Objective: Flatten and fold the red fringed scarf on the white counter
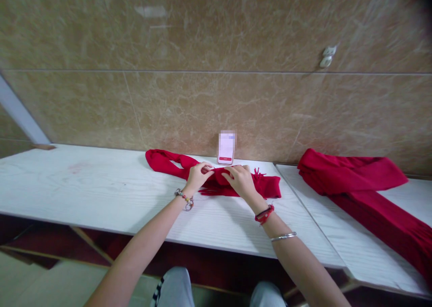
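Red scarf [221, 181] by marbled wall [175, 109], on white tabletop [97, 185], seemingly pinched by each hand [198, 176] [240, 180].

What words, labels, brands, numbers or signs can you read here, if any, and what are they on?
No text can be read.
Phone: screen blurred; any writing, including on its red bar, is too small to read.
Middle cloth and cloth at right: no lettering visible.
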{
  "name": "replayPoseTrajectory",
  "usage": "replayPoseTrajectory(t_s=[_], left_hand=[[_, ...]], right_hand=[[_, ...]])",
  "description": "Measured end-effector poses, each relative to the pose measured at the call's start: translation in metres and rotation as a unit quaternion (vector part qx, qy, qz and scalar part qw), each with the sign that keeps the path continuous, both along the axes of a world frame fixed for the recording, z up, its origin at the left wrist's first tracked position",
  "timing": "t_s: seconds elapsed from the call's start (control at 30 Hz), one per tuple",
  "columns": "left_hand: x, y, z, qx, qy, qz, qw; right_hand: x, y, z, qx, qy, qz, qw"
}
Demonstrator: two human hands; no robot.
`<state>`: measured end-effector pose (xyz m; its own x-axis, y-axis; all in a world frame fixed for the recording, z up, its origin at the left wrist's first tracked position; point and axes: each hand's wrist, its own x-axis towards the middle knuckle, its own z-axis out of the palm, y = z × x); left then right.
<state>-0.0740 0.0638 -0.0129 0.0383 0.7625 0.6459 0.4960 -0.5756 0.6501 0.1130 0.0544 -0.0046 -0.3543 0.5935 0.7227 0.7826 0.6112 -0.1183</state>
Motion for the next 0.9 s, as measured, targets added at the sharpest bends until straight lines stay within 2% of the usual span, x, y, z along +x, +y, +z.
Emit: replayPoseTrajectory(t_s=[0.13, 0.3, 0.57, 0.67, 0.77, 0.83, 0.9], left_hand=[[0.004, 0.0, 0.001, -0.031, -0.025, -0.043, 0.998], [0.008, -0.002, 0.0, -0.003, 0.017, -0.078, 0.997], [0.004, 0.001, 0.005, -0.012, -0.04, -0.081, 0.996], [-0.003, 0.004, 0.008, -0.001, -0.061, -0.04, 0.997], [-0.02, 0.011, 0.013, 0.043, -0.1, 0.031, 0.994], [-0.037, 0.016, 0.016, 0.067, -0.148, 0.093, 0.982], [-0.055, 0.022, 0.018, 0.079, -0.2, 0.151, 0.965]], right_hand=[[-0.009, 0.002, -0.009, -0.046, -0.004, 0.025, 0.999], [-0.009, 0.009, -0.014, -0.072, -0.007, 0.041, 0.997], [-0.004, 0.012, -0.008, -0.049, 0.134, 0.06, 0.988], [0.002, 0.013, -0.003, -0.016, 0.19, 0.031, 0.981], [0.017, 0.017, 0.002, 0.01, 0.26, -0.029, 0.965], [0.033, 0.023, 0.004, 0.019, 0.311, -0.072, 0.947], [0.051, 0.031, 0.004, 0.024, 0.377, -0.12, 0.918]])
